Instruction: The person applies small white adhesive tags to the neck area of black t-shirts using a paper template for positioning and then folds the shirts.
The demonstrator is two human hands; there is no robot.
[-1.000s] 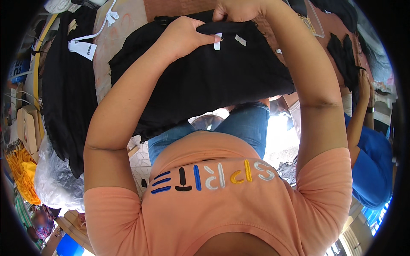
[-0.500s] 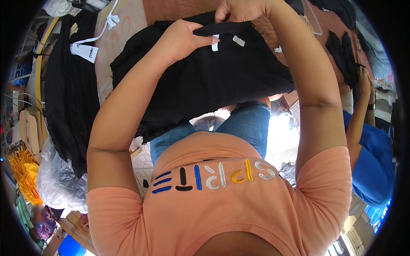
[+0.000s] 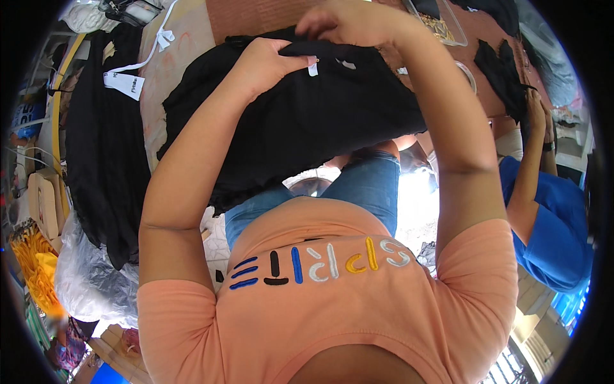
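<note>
A black garment (image 3: 307, 121) with frayed edges hangs over the near edge of the table, down toward my lap. My left hand (image 3: 265, 64) pinches its folded top edge between thumb and fingers. By the thumb tip a white label (image 3: 313, 69) shows, with a tiny gold-coloured fastener at its top. Another small whitish patch (image 3: 346, 64) lies on the cloth to the right. Just beyond the garment's far edge, my right hand (image 3: 361, 22) is raised with loosely bent fingers apart and slightly blurred. No item shows in those fingers.
Black cloth (image 3: 105, 147) with a white tag (image 3: 126, 84) on a ribbon drapes at the left. A clear tray (image 3: 448, 25) sits at the far right, near a roll of tape (image 3: 468, 78). A co-worker in blue (image 3: 547, 217) handles black fabric (image 3: 499, 80) at the right.
My right hand has come off the garment's top edge and moved left, its fingers parting. My left hand keeps its pinch; the garment has shifted slightly left, its label now more covered.
</note>
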